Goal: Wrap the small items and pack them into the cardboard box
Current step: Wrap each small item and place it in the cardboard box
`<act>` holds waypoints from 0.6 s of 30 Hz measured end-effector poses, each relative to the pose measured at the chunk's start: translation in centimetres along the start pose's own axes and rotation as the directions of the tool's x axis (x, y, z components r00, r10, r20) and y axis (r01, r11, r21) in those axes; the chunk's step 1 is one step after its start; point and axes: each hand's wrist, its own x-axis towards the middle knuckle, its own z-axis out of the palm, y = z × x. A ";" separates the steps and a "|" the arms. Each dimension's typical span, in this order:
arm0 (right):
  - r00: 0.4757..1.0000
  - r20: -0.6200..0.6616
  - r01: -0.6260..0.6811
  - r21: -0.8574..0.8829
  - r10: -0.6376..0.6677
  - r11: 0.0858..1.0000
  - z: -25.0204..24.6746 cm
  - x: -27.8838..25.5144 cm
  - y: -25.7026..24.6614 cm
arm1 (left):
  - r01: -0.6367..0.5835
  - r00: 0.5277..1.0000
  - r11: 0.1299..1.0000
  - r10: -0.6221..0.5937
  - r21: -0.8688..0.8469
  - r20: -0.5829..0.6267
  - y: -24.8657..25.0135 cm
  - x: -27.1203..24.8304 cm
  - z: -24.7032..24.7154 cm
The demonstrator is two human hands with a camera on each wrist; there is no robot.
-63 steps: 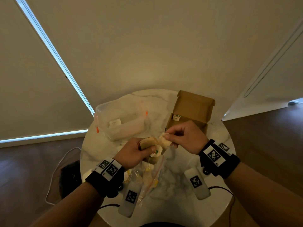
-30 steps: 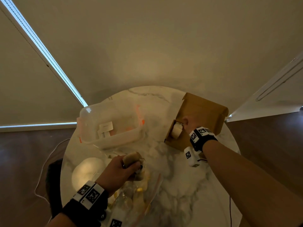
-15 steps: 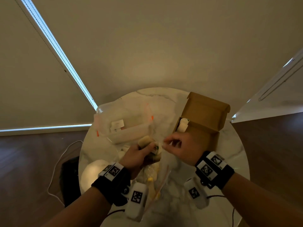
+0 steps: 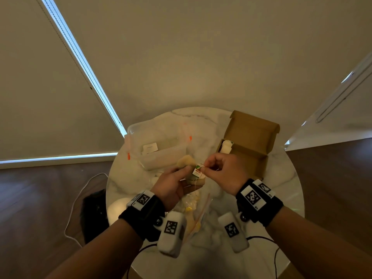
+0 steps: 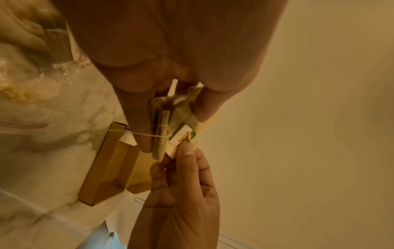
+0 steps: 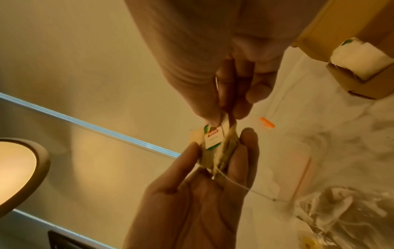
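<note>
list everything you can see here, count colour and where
tea bag with paper tag and string: 1, tan, tag white with red and green, held over the table
brown cardboard box: 1, lid open, table's far right
white wrapped bundle: 1, in the box's left corner
clear plastic tub with orange clips: 1, table's far left
clear plastic zip bag: 1, yellowish contents, under the hands
round white marble table: 1
white cable: 1, floor, left
left hand: grips the tea bag
right hand: pinches the tag
</note>
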 end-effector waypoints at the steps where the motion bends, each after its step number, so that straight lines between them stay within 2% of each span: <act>1: 1.000 0.003 -0.016 0.021 0.016 1.000 -0.1 0.0 0.0 | -0.004 1.000 1.000 0.004 0.001 0.014 0.0 -0.2 0.0; 5: 0.998 -0.012 -0.056 0.085 0.058 0.995 -0.5 0.1 0.1 | -0.060 0.996 0.996 0.056 0.065 0.066 0.0 -0.7 -0.2; 9: 0.999 -0.007 -0.049 0.084 0.050 0.995 -0.7 0.2 -0.2 | -0.111 0.994 0.976 0.106 0.188 0.038 -0.1 -0.6 0.0; 13: 0.999 -0.012 -0.028 0.089 0.030 0.996 -0.6 0.2 -0.7 | -0.124 0.992 0.965 0.124 0.231 0.014 0.1 -0.6 0.3; 16: 0.999 0.008 -0.048 0.082 0.048 0.995 -0.5 0.1 -1.0 | -0.143 0.990 0.951 0.140 0.275 0.033 0.1 -0.7 0.4; 18: 0.996 0.016 -0.084 0.137 0.082 0.987 -0.6 0.1 -1.1 | -0.161 0.987 0.941 0.154 0.298 0.047 0.1 -0.8 0.4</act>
